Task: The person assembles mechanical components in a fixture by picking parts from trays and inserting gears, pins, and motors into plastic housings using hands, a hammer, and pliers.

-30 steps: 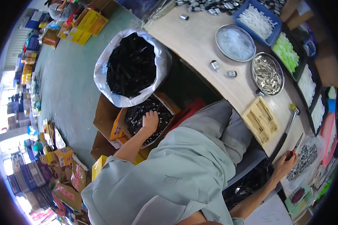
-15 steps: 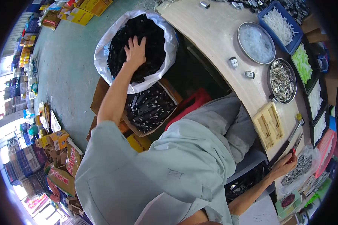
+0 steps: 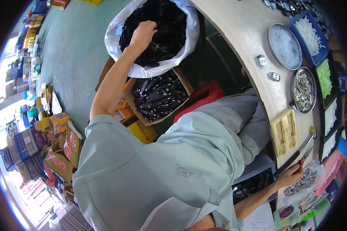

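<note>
My left hand [image 3: 143, 34] is over the white plastic bag [image 3: 114, 40], which is full of dark black parts [image 3: 162, 42]. Its fingers are curled in, and what they hold, if anything, cannot be made out. At the table's near right side, my right hand [image 3: 290, 176] is closed on a small red-handled tool [image 3: 301, 163], pointed away from me. Beside it lies a long dark-handled tool [image 3: 291, 163]. Below the bag, a cardboard box [image 3: 147, 122] holds many black pieces with pale tips [image 3: 160, 96].
On the table stand a cream slotted fixture [image 3: 284, 133], a round tray of metal pins [image 3: 304, 90], a bowl of clear pieces [image 3: 285, 46] and a blue tray of white pieces [image 3: 309, 38]. Two small metal blocks [image 3: 261, 60] lie nearby. A red stool [image 3: 204, 96] is under the table.
My left hand has gone from spread fingers on the black parts to curled fingers, lifted slightly. My right hand stays by the red-handled tool. The whole view has shifted.
</note>
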